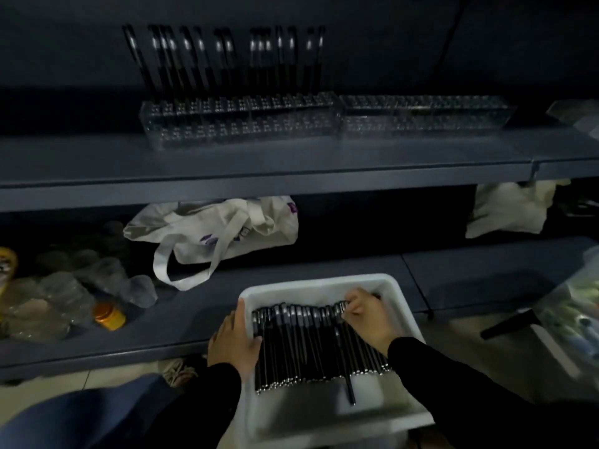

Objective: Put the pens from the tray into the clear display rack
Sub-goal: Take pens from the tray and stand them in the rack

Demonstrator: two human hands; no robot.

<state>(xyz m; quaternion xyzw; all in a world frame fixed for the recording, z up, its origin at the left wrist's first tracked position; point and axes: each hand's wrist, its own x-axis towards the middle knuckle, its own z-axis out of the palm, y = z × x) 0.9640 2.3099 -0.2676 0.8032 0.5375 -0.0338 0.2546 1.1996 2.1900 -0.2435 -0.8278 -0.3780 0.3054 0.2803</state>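
So I'm crouched at the shelving with the white plastic tray [327, 413] parked on the near edge of the lower shelf [194, 306], half hanging off toward me. My left hand [234, 342] grips the tray's left rim, thumb hooked inside, steadying it. My right hand [368, 317] is down in the far right end of the black pens [311, 345], fingers curled and pinching at the cap ends, though I can't tell how many it has actually got hold of.

The pens lie side by side in one dense row, with one stray pen [345, 367] angled across the top. Up on the shelf above sits the clear display rack [240, 124], with a row of pens standing along its far left stretch, and a second clear rack [424, 118] to its right that looks unfilled.

What worries me: the tray overhangs the shelf, so if my left hand lets go while I pull, it could tip and dump everything on the floor. Also these pens are packed tight, so lifting one could drag neighbours out. And it's dim in here, so missing those small rack slots seems pretty likely
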